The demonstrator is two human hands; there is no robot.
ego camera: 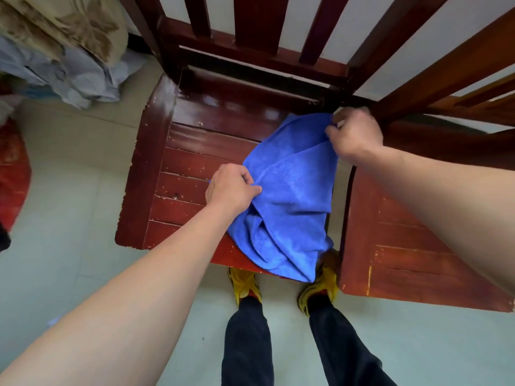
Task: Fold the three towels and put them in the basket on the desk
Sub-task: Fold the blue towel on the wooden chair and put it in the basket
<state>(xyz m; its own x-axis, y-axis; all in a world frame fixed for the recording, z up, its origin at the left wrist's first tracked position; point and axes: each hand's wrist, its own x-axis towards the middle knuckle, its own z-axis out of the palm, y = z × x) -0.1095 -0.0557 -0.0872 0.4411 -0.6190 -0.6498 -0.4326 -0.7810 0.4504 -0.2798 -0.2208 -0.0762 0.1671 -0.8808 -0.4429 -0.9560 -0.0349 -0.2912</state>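
Even, soft light — wide-angle bending and slight blur at edges.

Count: blue towel (289, 190) 1, centre; hands 2: left hand (231, 188), right hand (355, 133); wooden chairs 2: centre chair (178, 168), 3 o'clock chair (404, 246); yellow shoes 2, 6 o'clock: left shoe (242, 282), right shoe (317, 291); cloth heap (69, 51) 1, 10 o'clock

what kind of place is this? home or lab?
Most likely a room in a home: worn wooden chair holding a blue towel, heap of loose fabric at upper left, pale tiled floor.
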